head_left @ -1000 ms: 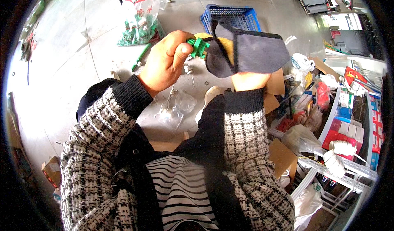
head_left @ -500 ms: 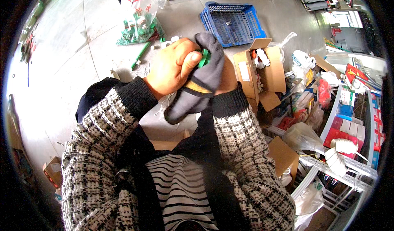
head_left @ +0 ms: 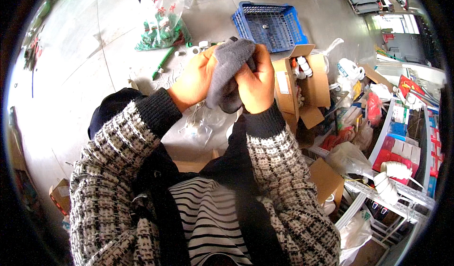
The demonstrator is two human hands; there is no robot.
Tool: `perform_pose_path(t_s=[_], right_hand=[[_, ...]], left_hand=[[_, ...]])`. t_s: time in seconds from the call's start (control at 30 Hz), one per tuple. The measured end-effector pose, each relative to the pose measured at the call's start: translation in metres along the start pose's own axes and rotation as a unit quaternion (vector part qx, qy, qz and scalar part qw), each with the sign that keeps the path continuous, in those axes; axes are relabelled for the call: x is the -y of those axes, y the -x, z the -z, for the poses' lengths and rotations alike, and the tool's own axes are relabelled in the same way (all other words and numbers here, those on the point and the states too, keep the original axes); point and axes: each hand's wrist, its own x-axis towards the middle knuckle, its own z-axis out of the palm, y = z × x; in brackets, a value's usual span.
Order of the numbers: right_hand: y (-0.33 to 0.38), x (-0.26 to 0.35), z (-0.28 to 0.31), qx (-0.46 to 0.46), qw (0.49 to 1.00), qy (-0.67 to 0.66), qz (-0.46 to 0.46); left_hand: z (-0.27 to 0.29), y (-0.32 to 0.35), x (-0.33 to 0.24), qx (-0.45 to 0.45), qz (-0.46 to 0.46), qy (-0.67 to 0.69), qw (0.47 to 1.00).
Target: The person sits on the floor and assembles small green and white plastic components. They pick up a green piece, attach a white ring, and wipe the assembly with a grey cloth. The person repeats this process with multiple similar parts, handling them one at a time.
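A grey, fleecy cloth (head_left: 227, 69) is bunched up between my two hands, over the floor in front of me. My left hand (head_left: 195, 80) grips its left side, fingers mostly tucked behind the fabric. On the right, my right hand (head_left: 257, 87) is closed round the cloth, the thumb pressing into its folds. The green ring-shaped piece visible earlier is hidden now, so I cannot tell which hand has it. A small dark bit shows at the cloth's top edge.
A clear bag of green fittings (head_left: 163, 32), a green pipe (head_left: 163, 62) and small white fittings lie beyond my left hand. Farther off sits a blue crate (head_left: 269, 27). To the right are an open cardboard box (head_left: 314, 84) of white fittings and a cluttered white rack (head_left: 378, 171).
The cloth has been gathered up, its hanging end lifted and its yellow stripe out of sight. My right hand has come round to the front; the green piece is covered.
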Motion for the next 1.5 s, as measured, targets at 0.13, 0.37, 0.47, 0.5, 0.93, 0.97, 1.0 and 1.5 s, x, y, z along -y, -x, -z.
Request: perform_pose_path(t_s=[0.13, 0.37, 0.47, 0.5, 0.93, 0.97, 1.0, 1.5], right_hand=[[-0.006, -0.009, 0.018, 0.066, 0.960, -0.222, -0.157], [-0.019, -0.013, 0.033, -0.089, 0.971, -0.153, -0.163], [-0.019, -0.006, 0.038, -0.062, 0.980, -0.131, -0.134], [-0.017, -0.001, 0.034, -0.034, 0.983, -0.128, -0.124], [-0.004, 0.011, 0.021, 0.153, 0.981, -0.050, -0.105], [-0.005, 0.005, 0.029, 0.165, 0.982, -0.024, -0.087], [-0.005, 0.014, 0.029, 0.166, 0.975, -0.072, -0.129], [-0.004, -0.002, 0.020, 0.111, 0.986, 0.033, -0.118]], left_hand=[[-0.013, -0.002, -0.020, -0.107, 0.213, -0.001, 0.971], [-0.011, -0.001, -0.023, -0.033, 0.348, 0.149, 0.925], [-0.010, -0.003, -0.030, -0.043, 0.358, 0.193, 0.912], [-0.009, -0.004, -0.030, -0.057, 0.366, 0.201, 0.907], [-0.013, 0.004, -0.021, -0.105, 0.341, 0.054, 0.933], [-0.018, 0.004, -0.032, -0.100, 0.374, 0.085, 0.918], [-0.016, 0.004, -0.033, -0.069, 0.388, 0.129, 0.910], [-0.017, 0.000, -0.035, -0.121, 0.415, 0.189, 0.882]])
